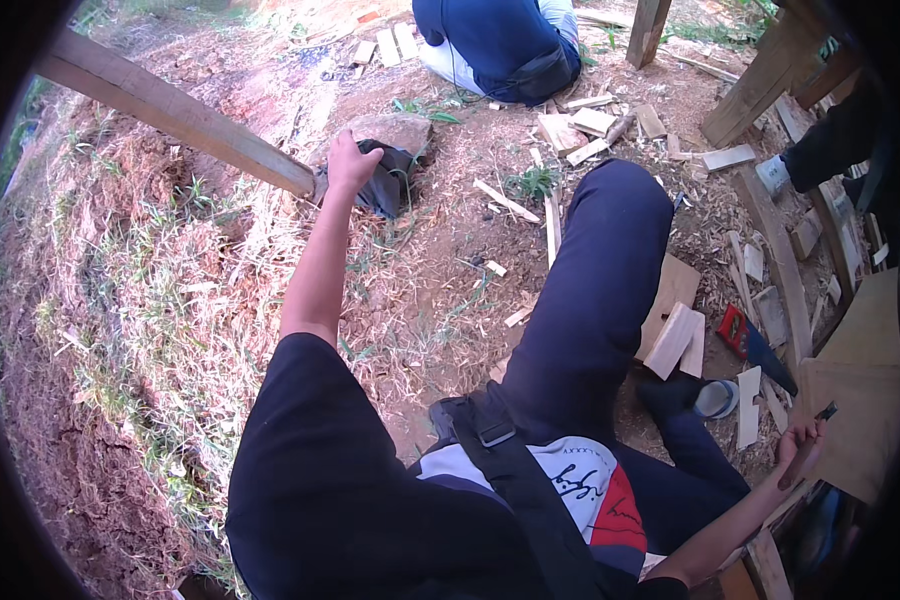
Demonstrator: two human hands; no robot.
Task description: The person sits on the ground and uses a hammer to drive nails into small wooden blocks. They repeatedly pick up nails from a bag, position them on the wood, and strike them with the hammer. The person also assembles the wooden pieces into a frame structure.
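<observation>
Stretched out ahead, my left hand [351, 165] is closed at the upper edge of a dark cloth bag [390, 180], its thumb pointing right. The bag sits against a flat stone [402, 133] on the ground, beside the foot of a wooden post. Low on the right, my right hand [802, 442] is closed around a slim tool [794, 468] with a brown handle and a small dark tip past the fingers. Its exact kind is hard to make out. Next to that hand stands a plywood sheet or box [858, 425].
A red-handled saw [765, 348] and wood offcuts [673, 340] lie right of my bent knee. A slanted wooden post [180, 112] crosses the far left. Another person [500, 45] sits ahead; a second person's leg [820, 145] shows at right. Shavings and grass cover the ground.
</observation>
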